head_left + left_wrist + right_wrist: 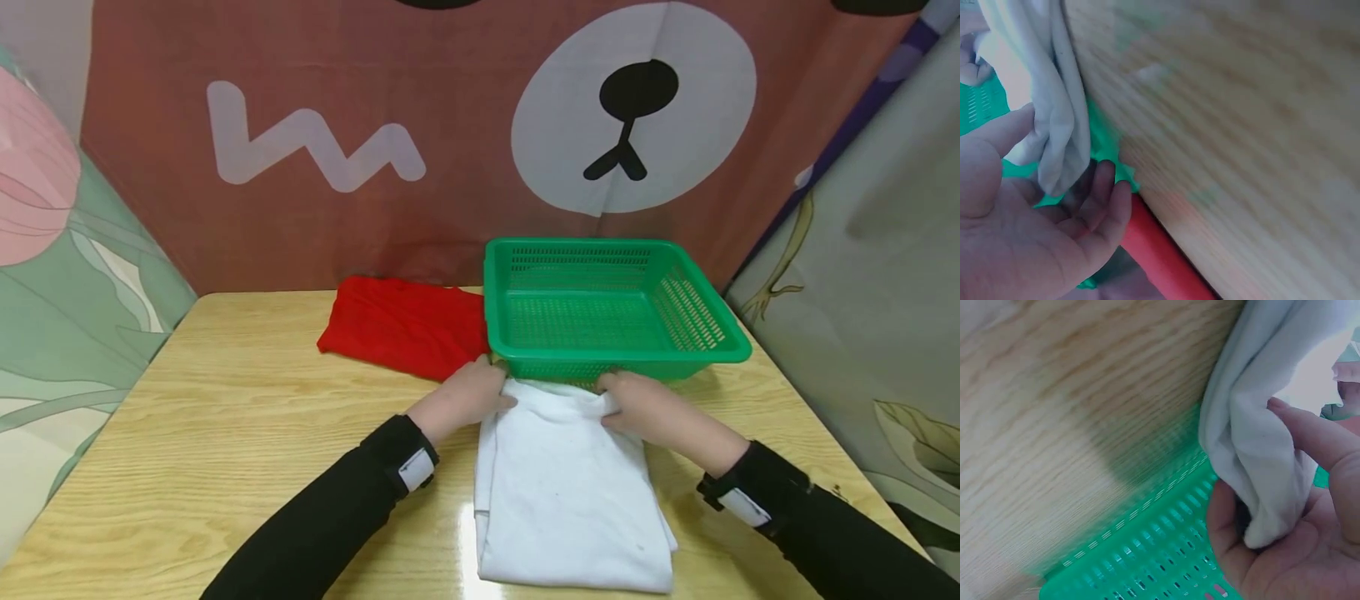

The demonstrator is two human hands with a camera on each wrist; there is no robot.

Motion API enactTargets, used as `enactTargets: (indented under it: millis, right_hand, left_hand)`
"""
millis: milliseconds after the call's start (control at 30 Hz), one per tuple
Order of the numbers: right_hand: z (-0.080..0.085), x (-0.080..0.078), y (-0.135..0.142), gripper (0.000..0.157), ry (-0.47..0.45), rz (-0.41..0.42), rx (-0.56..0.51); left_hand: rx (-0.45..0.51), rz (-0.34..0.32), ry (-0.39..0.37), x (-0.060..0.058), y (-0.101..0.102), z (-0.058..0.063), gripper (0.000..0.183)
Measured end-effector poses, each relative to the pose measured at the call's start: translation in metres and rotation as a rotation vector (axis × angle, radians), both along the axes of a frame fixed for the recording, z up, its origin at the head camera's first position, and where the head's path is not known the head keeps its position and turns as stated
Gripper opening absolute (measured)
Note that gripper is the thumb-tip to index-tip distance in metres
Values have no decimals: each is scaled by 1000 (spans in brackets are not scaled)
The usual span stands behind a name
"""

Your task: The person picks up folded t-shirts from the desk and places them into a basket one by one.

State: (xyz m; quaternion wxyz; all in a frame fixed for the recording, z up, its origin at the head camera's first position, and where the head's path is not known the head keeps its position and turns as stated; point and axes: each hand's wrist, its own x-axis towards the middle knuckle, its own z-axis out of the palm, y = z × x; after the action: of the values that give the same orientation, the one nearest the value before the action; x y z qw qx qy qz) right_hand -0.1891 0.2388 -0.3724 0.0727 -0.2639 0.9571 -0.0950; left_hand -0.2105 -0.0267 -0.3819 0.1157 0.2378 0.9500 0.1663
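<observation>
A folded white garment, several layers thick, lies on the table; its exact kind cannot be told. My left hand holds its far left corner. In the left wrist view, the thumb lies on one side of the white layers and the fingers curl below them. At the far right corner, my right hand grips the same garment. The right wrist view shows the thumb pressing the folded layers with curled fingers under them. Both hands are close to the near side of a green plastic basket.
Left of the basket lies a folded red cloth, close against its side. The basket stands at the back right of the wooden table. A printed curtain hangs behind the table, with more fabric at both sides.
</observation>
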Motion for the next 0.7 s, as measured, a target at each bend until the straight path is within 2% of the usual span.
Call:
enactTargets:
  millis: [167,333,467,700]
  right_hand:
    - [8,5,3,25,-38,-70,-61]
    - [19,15,8,23,-54,-136,-151]
    - [26,22,11,20,-10,-147,-174]
    - [34,27,12,18,79,-140,-167]
  left_hand:
    - [81,24,-37,5,-2,1,39]
    - [130,50,-42,13,-5,15,42]
    - [128,21,-25,19,-9,25,40]
    - [152,24,-19,26,-14,31,36]
